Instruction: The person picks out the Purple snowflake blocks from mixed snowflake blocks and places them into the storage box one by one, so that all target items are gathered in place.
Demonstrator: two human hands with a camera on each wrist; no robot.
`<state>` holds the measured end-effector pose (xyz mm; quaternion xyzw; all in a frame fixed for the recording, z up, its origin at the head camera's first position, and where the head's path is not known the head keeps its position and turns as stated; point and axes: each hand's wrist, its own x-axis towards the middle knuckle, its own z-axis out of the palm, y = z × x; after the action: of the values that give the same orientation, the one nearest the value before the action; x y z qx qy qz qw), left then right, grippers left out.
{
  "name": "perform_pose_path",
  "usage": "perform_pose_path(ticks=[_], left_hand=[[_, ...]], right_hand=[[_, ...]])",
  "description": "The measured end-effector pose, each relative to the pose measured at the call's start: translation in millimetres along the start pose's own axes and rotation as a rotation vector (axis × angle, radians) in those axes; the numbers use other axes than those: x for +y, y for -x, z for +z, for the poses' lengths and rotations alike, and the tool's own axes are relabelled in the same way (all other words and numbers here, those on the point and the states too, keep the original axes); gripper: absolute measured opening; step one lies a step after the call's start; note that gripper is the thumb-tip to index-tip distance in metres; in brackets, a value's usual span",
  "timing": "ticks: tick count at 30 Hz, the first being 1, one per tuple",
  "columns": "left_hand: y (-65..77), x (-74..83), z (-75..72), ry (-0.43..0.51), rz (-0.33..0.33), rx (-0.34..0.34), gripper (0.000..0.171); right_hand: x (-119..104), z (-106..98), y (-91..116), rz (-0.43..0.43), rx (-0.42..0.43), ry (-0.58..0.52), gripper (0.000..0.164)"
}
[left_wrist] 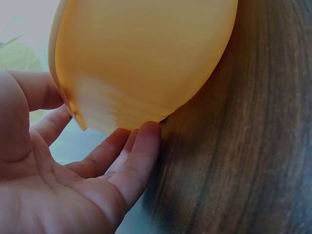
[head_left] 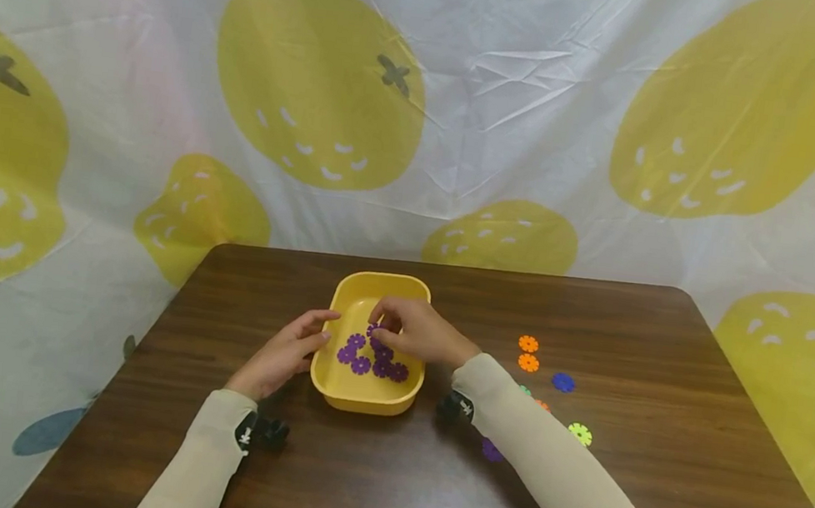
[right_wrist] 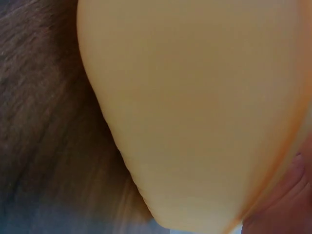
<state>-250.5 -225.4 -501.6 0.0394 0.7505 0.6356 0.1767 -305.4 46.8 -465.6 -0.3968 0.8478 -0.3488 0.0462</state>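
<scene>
A yellow plastic tub stands on the table, with several purple snowflake discs on its floor. My right hand reaches over the tub's right side. Its thumb and forefinger pinch one purple disc at the upper edge of the group. Against the left side of the tub rests my left hand, fingers extended. In the left wrist view, the left fingertips touch the tub's outer wall. The right wrist view mostly shows the tub's outer wall; the right fingertips are hidden there.
To the right on the brown table lie two orange discs, a blue disc and a yellow-green disc. A purple disc and others are partly covered by the right sleeve. A lemon-print curtain hangs behind the table.
</scene>
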Motion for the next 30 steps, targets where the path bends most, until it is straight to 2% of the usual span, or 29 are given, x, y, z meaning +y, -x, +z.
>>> perform_pose_path(ticks=[11, 19, 30], left_hand=[[-0.3, 0.4, -0.1, 0.006, -0.001, 0.004, 0.045], [1.3, 0.3, 0.8, -0.004, -0.004, 0.006, 0.045], [-0.4, -1.1, -0.5, -0.007, -0.006, 0.007, 0.045]], right_hand=[[0, 5, 0, -0.013, -0.001, 0.093, 0.009], [-1, 2, 5, -0.015, 0.014, 0.056, 0.008], [-5, -7, 17, -0.037, 0.08, 0.027, 0.004]])
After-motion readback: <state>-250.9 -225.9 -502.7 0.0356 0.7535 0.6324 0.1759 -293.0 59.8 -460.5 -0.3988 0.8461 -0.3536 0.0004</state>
